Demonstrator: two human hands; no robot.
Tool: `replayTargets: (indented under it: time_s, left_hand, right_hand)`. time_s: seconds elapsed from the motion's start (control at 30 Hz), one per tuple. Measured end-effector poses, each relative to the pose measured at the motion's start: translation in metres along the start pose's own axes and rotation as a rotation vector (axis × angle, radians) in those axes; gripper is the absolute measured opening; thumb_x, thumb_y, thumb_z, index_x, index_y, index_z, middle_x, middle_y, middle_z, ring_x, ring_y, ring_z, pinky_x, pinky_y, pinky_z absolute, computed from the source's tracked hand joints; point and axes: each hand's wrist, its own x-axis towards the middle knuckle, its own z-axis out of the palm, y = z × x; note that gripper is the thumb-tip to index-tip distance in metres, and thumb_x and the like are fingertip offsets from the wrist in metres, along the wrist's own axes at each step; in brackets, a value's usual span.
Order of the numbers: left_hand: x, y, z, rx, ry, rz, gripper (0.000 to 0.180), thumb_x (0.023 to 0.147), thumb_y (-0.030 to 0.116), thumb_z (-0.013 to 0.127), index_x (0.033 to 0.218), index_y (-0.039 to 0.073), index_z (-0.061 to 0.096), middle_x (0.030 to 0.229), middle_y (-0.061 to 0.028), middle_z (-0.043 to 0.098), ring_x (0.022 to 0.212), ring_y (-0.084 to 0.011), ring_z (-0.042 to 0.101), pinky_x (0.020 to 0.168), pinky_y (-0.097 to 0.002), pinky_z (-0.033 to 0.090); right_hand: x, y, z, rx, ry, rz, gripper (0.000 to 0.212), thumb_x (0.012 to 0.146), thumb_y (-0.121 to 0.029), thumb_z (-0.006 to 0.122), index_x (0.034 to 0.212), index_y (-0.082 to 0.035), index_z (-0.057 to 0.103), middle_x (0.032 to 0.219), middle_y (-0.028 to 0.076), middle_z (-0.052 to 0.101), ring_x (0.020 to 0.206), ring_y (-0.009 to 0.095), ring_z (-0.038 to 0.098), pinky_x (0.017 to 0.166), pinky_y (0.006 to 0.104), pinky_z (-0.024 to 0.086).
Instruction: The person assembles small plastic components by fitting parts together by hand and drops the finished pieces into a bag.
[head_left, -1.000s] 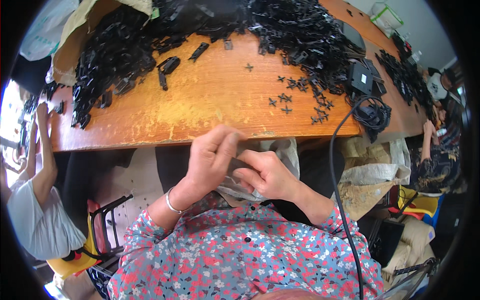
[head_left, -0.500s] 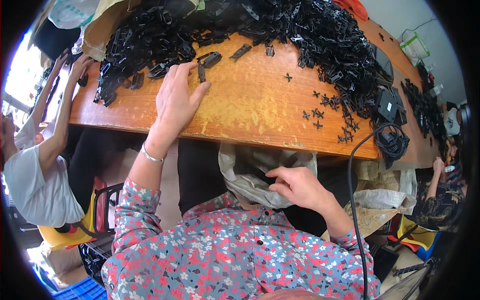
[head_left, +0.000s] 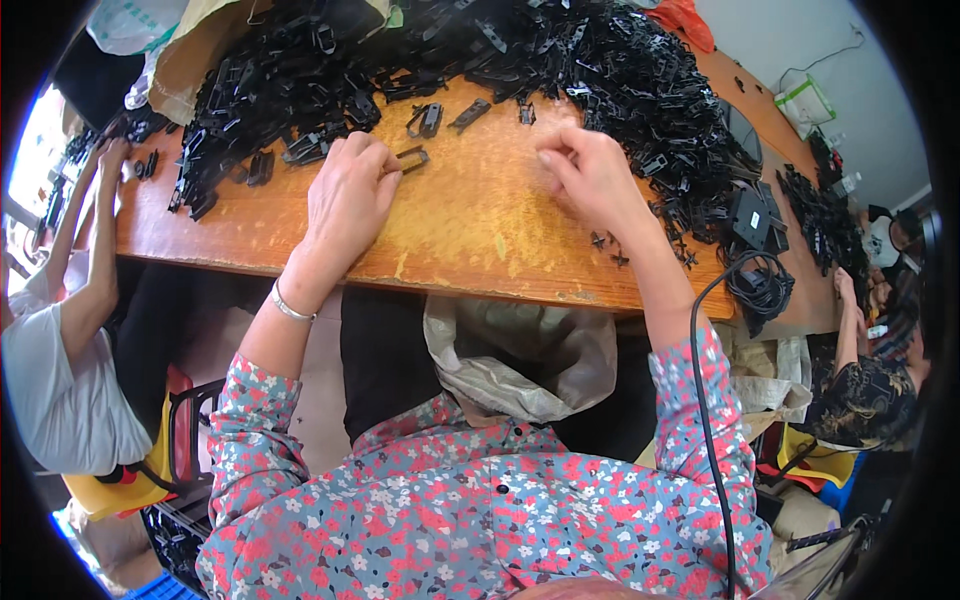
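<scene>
My left hand rests over the wooden table, thumb and fingers pinched on a small black plastic clip frame that sticks out to the right. My right hand hovers over the table's right half, fingertips drawn together; whether anything is between them I cannot make out. Small black cross-shaped pieces lie beside and partly behind my right wrist. Loose black clips lie just beyond my left hand, in front of a large heap of black plastic parts.
An open whitish sack hangs at my lap below the table edge. A black cable runs down past my right sleeve from a black box. Co-workers sit at left and right. A brown paper sack stands back left.
My right hand has risen from the sack at my lap to above the table, near the cross pieces. My left hand now holds a clip frame turned sideways. The view has shifted slightly.
</scene>
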Motion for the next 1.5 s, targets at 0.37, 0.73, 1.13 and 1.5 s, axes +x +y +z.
replayTargets:
  time_s: [0.37, 0.73, 1.13, 1.5]
  left_hand:
    - [0.012, 0.029, 0.005, -0.225, -0.182, 0.249, 0.006, 0.089, 0.004, 0.070, 0.093, 0.003, 0.066, 0.098, -0.0123, 0.068, 0.097, -0.0356, 0.065, 0.083, -0.0425, 0.052]
    - [0.005, 0.039, 0.014, -0.261, -0.158, 0.206, 0.025, 0.087, 0.001, 0.072, 0.112, 0.003, 0.066, 0.100, -0.0142, 0.069, 0.098, -0.0348, 0.065, 0.084, -0.0430, 0.053]
    - [0.001, 0.036, 0.017, -0.305, -0.143, 0.161, 0.049, 0.087, 0.000, 0.073, 0.133, 0.007, 0.060, 0.105, -0.0140, 0.071, 0.101, -0.0344, 0.068, 0.087, -0.0418, 0.055]
    - [0.002, 0.038, 0.014, -0.304, -0.166, 0.147, 0.052, 0.085, -0.001, 0.073, 0.135, 0.008, 0.060, 0.106, -0.0145, 0.071, 0.103, -0.0343, 0.068, 0.087, -0.0422, 0.055]
  right_hand:
    - [0.078, 0.027, 0.025, -0.553, 0.165, -0.207, 0.022, 0.090, -0.010, 0.067, 0.109, -0.014, 0.079, 0.105, 0.009, 0.069, 0.098, 0.032, 0.072, 0.086, 0.0427, 0.057]
    - [0.064, 0.019, 0.017, -0.633, -0.007, -0.079, 0.023, 0.091, -0.020, 0.071, 0.111, -0.015, 0.080, 0.103, 0.016, 0.072, 0.100, 0.035, 0.071, 0.090, 0.0451, 0.056]
    - [0.022, -0.032, 0.032, -0.163, -0.118, -0.260, 0.016, 0.084, -0.020, 0.082, 0.091, -0.006, 0.081, 0.079, 0.012, 0.074, 0.076, 0.028, 0.070, 0.080, 0.0400, 0.053]
    - [0.030, -0.032, 0.044, -0.236, -0.127, -0.398, 0.012, 0.078, -0.014, 0.079, 0.082, -0.005, 0.073, 0.080, 0.017, 0.072, 0.081, 0.038, 0.071, 0.072, 0.0477, 0.055]
